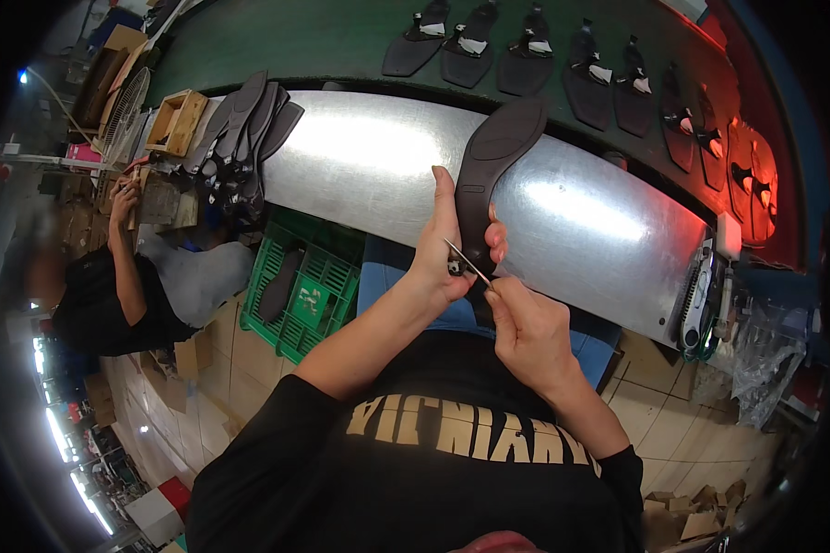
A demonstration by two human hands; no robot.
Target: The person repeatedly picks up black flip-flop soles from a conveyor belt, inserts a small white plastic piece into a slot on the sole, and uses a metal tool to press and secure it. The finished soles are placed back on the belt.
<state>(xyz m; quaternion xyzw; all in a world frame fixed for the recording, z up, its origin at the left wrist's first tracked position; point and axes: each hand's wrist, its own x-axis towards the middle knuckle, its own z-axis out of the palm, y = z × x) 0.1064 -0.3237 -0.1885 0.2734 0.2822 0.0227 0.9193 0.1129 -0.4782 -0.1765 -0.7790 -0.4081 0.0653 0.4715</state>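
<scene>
My left hand (441, 241) is closed round the heel end of a dark brown sandal (503, 143). Its broad sole faces me, with the toe end pointing away over the metal bench. The left thumb lies along the sandal's side, and fingertips show on its opposite edge. In my right hand (533, 334), thumb and fingers pinch a thin, pointed metal tool (468, 262). Its tip crosses in front of the heel end, beside a small dark shiny part (456, 267). Whether the tip touches the sandal I cannot tell.
A shiny metal bench (590, 212) runs before me. Beyond it, sandals (526, 64) line a green belt (295, 46), reddish-lit at right. More sandals (249, 129) are piled at left, near a green crate (290, 286) and a seated co-worker (120, 286). A cutter (696, 300) lies at right.
</scene>
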